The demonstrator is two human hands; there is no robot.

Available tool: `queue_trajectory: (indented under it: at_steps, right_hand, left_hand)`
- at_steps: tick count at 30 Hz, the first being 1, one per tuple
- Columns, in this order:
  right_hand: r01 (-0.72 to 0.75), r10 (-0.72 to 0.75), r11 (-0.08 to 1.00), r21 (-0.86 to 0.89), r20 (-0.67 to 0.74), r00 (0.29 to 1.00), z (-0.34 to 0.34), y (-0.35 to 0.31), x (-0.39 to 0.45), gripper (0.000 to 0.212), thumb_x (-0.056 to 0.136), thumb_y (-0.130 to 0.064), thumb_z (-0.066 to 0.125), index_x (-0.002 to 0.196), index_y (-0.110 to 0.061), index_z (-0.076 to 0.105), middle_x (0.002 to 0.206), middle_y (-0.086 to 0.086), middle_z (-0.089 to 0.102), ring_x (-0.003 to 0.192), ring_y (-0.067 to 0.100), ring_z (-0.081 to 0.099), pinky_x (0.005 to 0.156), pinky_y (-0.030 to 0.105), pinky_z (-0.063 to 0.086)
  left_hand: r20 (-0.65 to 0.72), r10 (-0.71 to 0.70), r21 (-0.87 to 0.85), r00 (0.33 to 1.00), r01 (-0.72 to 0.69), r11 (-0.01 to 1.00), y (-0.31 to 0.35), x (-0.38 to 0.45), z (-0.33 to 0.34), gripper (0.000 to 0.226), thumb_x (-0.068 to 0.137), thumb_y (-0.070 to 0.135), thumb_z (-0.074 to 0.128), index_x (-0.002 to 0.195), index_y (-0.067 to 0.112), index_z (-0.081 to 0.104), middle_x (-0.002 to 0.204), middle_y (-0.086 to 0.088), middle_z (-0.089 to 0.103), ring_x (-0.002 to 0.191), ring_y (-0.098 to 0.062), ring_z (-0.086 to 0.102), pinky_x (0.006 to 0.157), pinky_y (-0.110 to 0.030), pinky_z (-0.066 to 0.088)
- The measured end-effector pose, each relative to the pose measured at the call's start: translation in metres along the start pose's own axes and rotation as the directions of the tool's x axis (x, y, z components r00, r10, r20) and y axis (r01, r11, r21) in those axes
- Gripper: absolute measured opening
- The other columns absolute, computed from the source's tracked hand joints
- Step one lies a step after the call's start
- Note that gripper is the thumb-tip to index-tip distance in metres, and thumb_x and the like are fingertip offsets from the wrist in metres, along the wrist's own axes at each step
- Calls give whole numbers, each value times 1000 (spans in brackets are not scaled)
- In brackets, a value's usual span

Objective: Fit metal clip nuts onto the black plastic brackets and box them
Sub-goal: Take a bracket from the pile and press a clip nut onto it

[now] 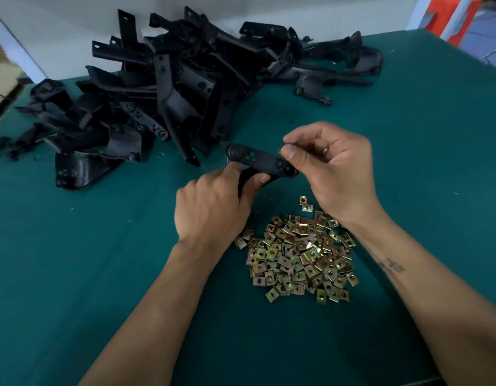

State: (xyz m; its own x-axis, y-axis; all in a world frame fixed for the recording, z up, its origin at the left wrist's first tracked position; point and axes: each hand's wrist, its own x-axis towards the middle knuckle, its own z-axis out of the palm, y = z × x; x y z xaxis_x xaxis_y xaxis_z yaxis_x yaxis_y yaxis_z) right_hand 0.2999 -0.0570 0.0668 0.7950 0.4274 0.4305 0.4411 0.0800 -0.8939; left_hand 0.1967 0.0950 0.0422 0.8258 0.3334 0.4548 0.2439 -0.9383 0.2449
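No brand, label or readable writing shows anywhere, and there is no box or other container in view; everything lies loose on the green table [74,246]. Taking the heap of brass-coloured clip nuts [298,254] as the landmark: the left hand [213,207] is just beyond its far-left edge, fingers curled shut around the lower part of one black bracket [260,160], which is held clear of the table just beyond the heap with its flat, hole-dotted strip facing up. The right hand [333,168] is beyond the heap's far-right edge, thumb and forefinger pinched narrowly together at the right end of that strip; whether a clip nut sits in the pinch cannot be told. The big pile of black brackets [171,87] lies well beyond the heap to the far left, against a pale wall [74,18]. The right forearm, bearing a small tattoo [391,267], crosses the heap's right side.
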Motion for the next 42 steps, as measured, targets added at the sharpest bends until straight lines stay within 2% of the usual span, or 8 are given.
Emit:
queue_trajectory:
  at_steps: [6, 14, 21, 25, 29, 31, 37, 42]
  right_hand:
    - [-18, 18, 1000, 13, 30, 999, -2, 1, -1, 13, 87, 0, 76, 89, -12, 75, 84, 5, 75, 74, 6, 66, 67, 19, 52]
    - [5, -5, 1000, 12, 4, 1000, 1, 1, -2, 15, 89, -7, 73, 85, -22, 72, 83, -6, 72, 79, 9, 67, 73, 23, 53]
    - [31, -26, 999, -42, 107, 994, -4, 3, -1, 2, 91, -6, 71, 92, -7, 71, 95, 8, 75, 90, 23, 72, 79, 33, 58]
    - [-13, 19, 999, -48, 137, 990, -5, 4, 0, 11, 88, -9, 72, 89, -19, 72, 89, 1, 76, 83, 14, 71, 76, 28, 56]
    - [-161, 156, 970, 182, 42, 987, 5, 5, -1, 10, 81, -10, 77, 80, -20, 75, 84, 3, 77, 82, 19, 68, 80, 32, 56]
    - [-180, 182, 950, 254, 14, 983, 8, 5, -2, 12, 81, -6, 77, 80, -17, 75, 82, 0, 77, 83, 19, 68, 81, 30, 55]
    - [-11, 15, 999, 37, -92, 996, 12, -2, -7, 25, 85, 4, 76, 83, -21, 72, 80, -10, 75, 79, 9, 72, 75, 23, 57]
    - [-64, 61, 997, -41, -62, 996, 9, -5, -5, 21, 86, 2, 77, 85, -18, 72, 87, -2, 74, 78, 12, 70, 75, 24, 58]
  left_hand:
    - [43, 4, 42, 999, -6, 999, 1, 0, 1, 61, 99, 70, 32, 106, 21, 68, 74, -4, 69, 67, -39, 65, 56, -35, 36]
    - [17, 5, 22, 1000, -6, 1000, 2, -1, -1, 66, 99, 69, 24, 103, 20, 67, 69, -5, 66, 65, -40, 62, 54, -35, 34]
    - [27, 9, 45, 1000, -11, 999, 2, 0, -2, 62, 100, 68, 28, 103, 20, 67, 69, -6, 66, 63, -40, 62, 54, -35, 33]
    - [53, 15, 64, 998, -18, 998, 1, -2, 1, 66, 98, 71, 26, 103, 20, 68, 77, -7, 69, 69, -41, 65, 56, -35, 34]
    - [40, -20, 43, 999, 18, 999, 1, -1, 0, 67, 97, 72, 24, 102, 21, 67, 75, -9, 68, 69, -41, 63, 56, -36, 33]
    - [30, -37, 42, 999, 36, 998, 0, -1, 0, 67, 96, 72, 24, 102, 21, 67, 75, -11, 67, 70, -42, 63, 57, -36, 34]
    - [18, -30, 26, 999, 29, 999, 2, -1, -2, 69, 96, 71, 21, 98, 20, 67, 72, -11, 66, 66, -42, 62, 56, -36, 32]
    - [35, -43, 58, 998, 41, 998, 1, 0, -2, 63, 99, 71, 29, 96, 20, 66, 73, -9, 65, 68, -41, 62, 56, -36, 30]
